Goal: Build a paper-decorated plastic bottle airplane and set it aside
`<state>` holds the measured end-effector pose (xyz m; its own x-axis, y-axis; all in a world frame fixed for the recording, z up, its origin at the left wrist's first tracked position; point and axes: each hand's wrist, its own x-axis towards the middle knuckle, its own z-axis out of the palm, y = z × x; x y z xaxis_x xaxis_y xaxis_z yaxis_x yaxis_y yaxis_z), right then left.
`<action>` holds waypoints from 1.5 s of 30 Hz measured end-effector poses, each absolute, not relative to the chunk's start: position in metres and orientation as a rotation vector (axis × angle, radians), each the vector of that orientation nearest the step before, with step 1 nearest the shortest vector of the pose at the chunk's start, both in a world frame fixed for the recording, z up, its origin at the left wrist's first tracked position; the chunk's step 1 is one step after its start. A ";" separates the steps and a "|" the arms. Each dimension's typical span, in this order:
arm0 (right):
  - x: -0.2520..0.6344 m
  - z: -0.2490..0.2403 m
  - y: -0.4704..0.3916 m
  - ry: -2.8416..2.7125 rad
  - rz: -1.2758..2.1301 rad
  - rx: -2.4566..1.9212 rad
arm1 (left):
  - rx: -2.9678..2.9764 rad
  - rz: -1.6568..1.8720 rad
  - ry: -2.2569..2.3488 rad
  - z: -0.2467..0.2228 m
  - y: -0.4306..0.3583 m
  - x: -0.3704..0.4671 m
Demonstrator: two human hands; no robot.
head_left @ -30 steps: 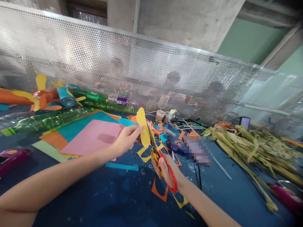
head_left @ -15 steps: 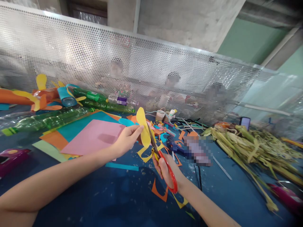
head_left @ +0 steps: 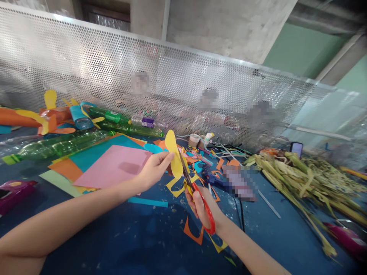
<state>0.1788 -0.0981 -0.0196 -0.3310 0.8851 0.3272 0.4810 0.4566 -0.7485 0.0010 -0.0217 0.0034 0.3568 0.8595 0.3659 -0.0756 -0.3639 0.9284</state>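
Scissors [head_left: 197, 194] in the right hand [head_left: 204, 206] bite the yellow paper [head_left: 173, 154], pinched by the left hand [head_left: 153, 170] fingers. Cutting well likely means short snips, turning the paper.

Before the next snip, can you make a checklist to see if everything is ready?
1. Left hand pinches the yellow paper: ok.
2. Right hand grips the scissors by the red handles: ok.
3. Blades meet the paper's edge: ok.
4. Left fingers clear of the blades: cannot tell, they sit close.
5. Table below free of clutter: not ok, paper scraps lie there.
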 end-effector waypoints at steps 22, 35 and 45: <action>0.184 -0.025 -0.095 -2.032 0.687 -1.165 | 1.524 1.183 0.729 0.007 -0.020 -0.001; 0.184 -0.026 -0.094 -2.021 0.763 -1.110 | 1.591 1.160 0.709 0.006 -0.019 0.001; 0.183 -0.026 -0.095 -1.994 0.815 -1.071 | 1.667 1.138 0.721 0.008 -0.024 0.002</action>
